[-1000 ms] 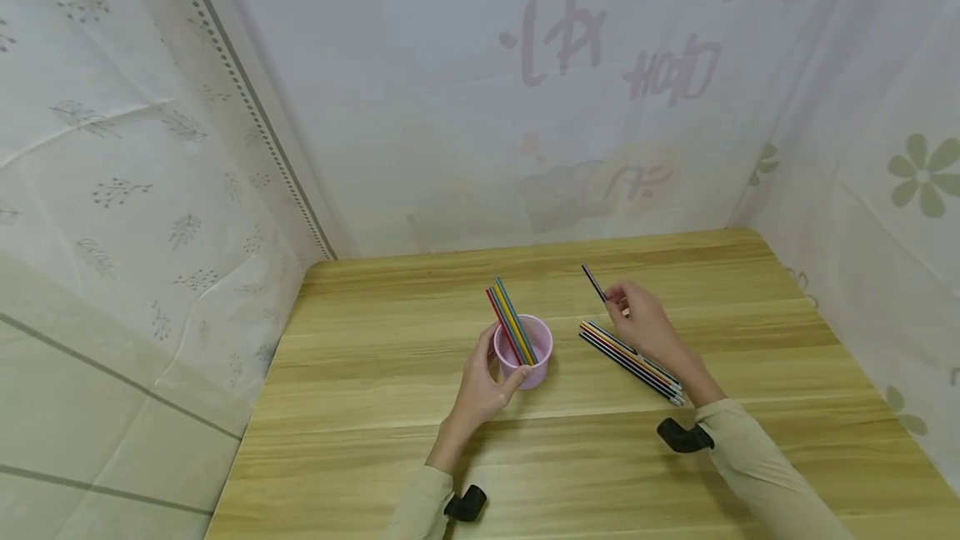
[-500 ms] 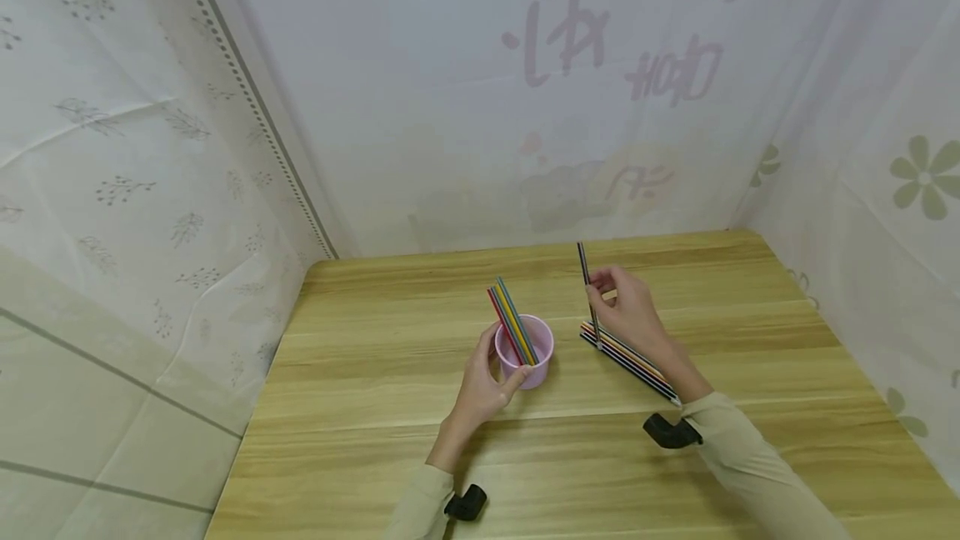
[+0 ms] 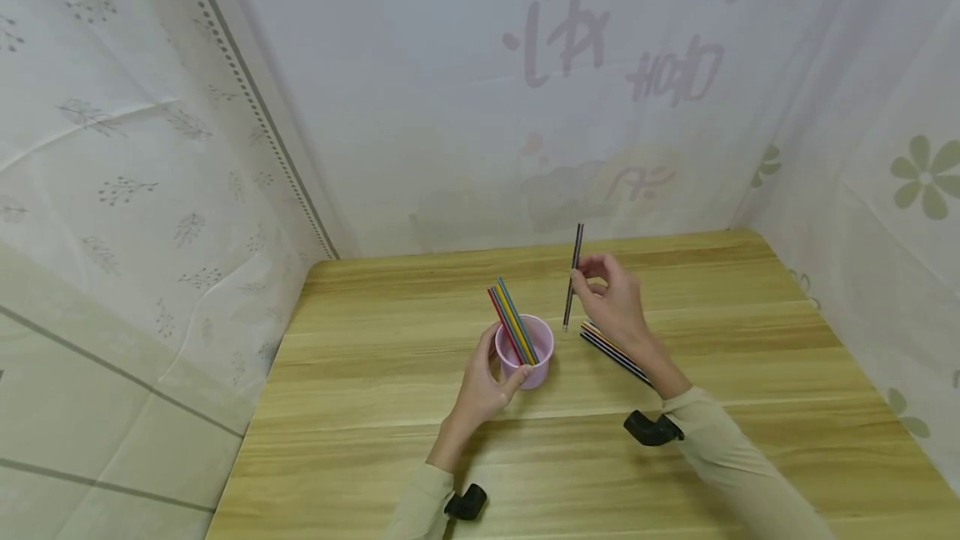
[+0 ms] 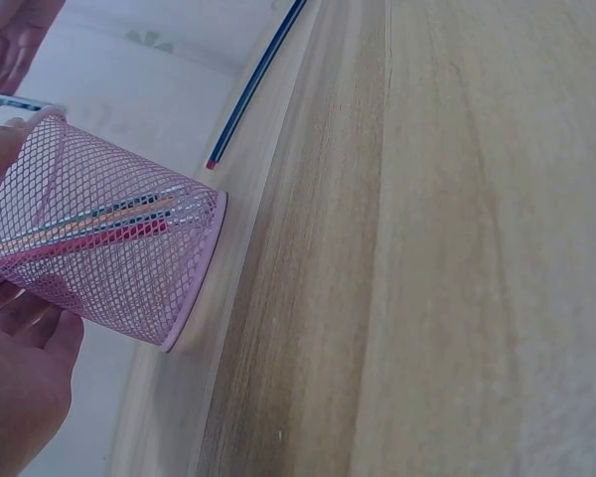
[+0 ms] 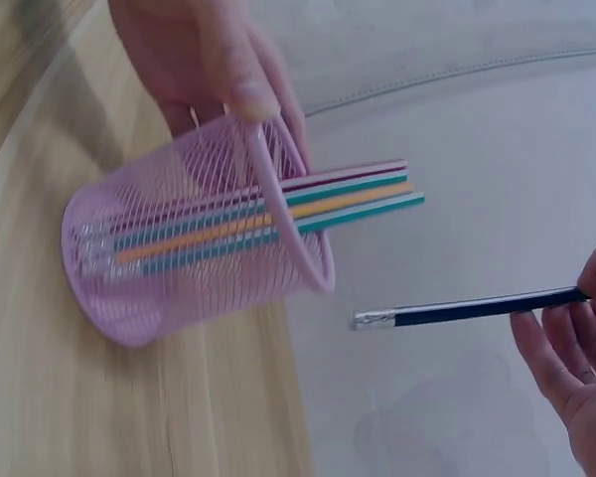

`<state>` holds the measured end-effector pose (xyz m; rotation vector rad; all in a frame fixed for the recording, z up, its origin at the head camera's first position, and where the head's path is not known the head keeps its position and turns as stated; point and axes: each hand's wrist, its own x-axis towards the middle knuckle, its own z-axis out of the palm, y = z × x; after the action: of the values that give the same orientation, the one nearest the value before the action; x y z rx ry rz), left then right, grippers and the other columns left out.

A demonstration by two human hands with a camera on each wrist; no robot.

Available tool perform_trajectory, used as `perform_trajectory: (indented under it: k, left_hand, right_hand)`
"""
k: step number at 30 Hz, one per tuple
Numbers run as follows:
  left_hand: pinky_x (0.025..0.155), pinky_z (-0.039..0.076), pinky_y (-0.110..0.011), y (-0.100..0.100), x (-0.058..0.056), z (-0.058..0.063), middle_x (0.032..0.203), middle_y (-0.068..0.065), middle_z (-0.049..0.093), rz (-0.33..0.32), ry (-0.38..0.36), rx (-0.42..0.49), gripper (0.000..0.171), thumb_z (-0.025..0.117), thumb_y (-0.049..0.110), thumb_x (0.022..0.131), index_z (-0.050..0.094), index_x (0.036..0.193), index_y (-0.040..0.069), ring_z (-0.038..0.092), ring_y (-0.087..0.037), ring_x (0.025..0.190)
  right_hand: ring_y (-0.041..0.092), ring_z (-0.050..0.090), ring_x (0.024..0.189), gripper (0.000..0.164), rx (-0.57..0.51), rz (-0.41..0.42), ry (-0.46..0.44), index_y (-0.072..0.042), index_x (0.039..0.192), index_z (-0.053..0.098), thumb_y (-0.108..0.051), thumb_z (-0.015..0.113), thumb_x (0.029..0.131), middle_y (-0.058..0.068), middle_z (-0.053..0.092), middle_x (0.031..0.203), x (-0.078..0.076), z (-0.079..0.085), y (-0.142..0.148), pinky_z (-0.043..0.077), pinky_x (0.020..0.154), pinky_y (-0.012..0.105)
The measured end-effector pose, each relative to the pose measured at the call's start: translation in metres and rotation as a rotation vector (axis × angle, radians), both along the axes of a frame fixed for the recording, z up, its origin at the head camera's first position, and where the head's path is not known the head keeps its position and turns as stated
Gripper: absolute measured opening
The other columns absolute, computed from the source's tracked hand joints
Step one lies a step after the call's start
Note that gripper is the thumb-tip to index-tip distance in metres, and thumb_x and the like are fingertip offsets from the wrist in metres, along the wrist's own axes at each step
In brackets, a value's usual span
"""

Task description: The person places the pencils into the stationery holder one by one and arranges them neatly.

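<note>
My left hand grips the pink mesh pencil cup round its side, thumb over the near rim. The cup stands upright on the table. Several coloured pencils, red, yellow and teal, lean inside it with their eraser ends down. My right hand pinches a dark pencil between thumb and fingers. That pencil stands nearly upright, its silver eraser end pointing down, to the right of the cup and apart from it. Part of it is hidden by the fingers in the right wrist view.
A bundle of several pencils lies on the wooden table, partly under my right wrist. One dark blue pencil of it shows in the left wrist view. Printed cloth walls close in the table's back and sides.
My right hand has moved left from above the bundle with the dark pencil, which has swung from slanted to nearly upright. My left hand and the cup have stayed in place.
</note>
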<state>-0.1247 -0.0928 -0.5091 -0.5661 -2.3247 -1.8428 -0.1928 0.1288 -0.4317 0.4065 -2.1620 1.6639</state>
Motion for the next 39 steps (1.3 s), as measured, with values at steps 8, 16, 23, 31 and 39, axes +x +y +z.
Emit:
perform_trajectory:
  k: [8, 16, 23, 31, 39]
  left_hand:
    - [0.111, 0.046, -0.058, 0.001, -0.001, -0.002, 0.138, -0.035, 0.053, -0.003, 0.047, -0.002, 0.077, 0.079, 0.002, 0.085, 0.035, 0.146, -0.015, 0.055, -0.049, 0.128]
    - [0.112, 0.046, -0.058, 0.000, -0.001, -0.003, 0.140, -0.035, 0.051, -0.011, 0.025, -0.007, 0.079, 0.078, 0.003, 0.086, 0.033, 0.148, -0.014, 0.053, -0.049, 0.130]
    - [0.112, 0.046, -0.059, 0.001, -0.008, -0.023, 0.142, -0.031, 0.051, -0.004, 0.039, 0.003, 0.079, 0.078, 0.003, 0.087, 0.033, 0.150, -0.009, 0.053, -0.047, 0.131]
    - [0.116, 0.047, -0.046, -0.004, -0.015, -0.040, 0.149, -0.016, 0.050, -0.018, 0.018, 0.001, 0.081, 0.080, 0.014, 0.088, 0.033, 0.154, 0.008, 0.053, -0.034, 0.136]
    - [0.117, 0.045, -0.038, -0.005, -0.015, -0.039, 0.152, -0.012, 0.048, -0.028, 0.002, -0.018, 0.082, 0.079, 0.016, 0.088, 0.032, 0.155, 0.009, 0.050, -0.027, 0.139]
  right_hand:
    - [0.002, 0.063, 0.091, 0.018, -0.023, 0.049, 0.007, 0.008, 0.111, 0.059, 0.004, 0.065, 0.094, 0.022, 0.066, 0.103, 0.002, 0.000, -0.021, 0.060, 0.077, 0.011]
    - [0.014, 0.066, 0.088, 0.015, -0.015, 0.129, -0.013, 0.006, 0.108, 0.059, 0.004, 0.065, 0.094, 0.021, 0.068, 0.099, 0.005, -0.008, -0.039, 0.063, 0.072, 0.018]
    - [0.021, 0.067, 0.087, 0.016, 0.026, 0.191, -0.057, 0.006, 0.108, 0.060, 0.005, 0.066, 0.092, 0.020, 0.067, 0.098, 0.008, -0.019, -0.052, 0.063, 0.070, 0.019]
    - [0.023, 0.068, 0.088, 0.016, 0.139, 0.244, -0.094, 0.002, 0.108, 0.061, 0.001, 0.068, 0.093, 0.016, 0.068, 0.098, 0.014, -0.029, -0.063, 0.065, 0.072, 0.026]
    - [0.020, 0.067, 0.084, 0.015, 0.250, 0.270, -0.083, 0.000, 0.105, 0.061, -0.001, 0.070, 0.092, 0.011, 0.068, 0.094, 0.014, -0.038, -0.068, 0.061, 0.066, 0.022]
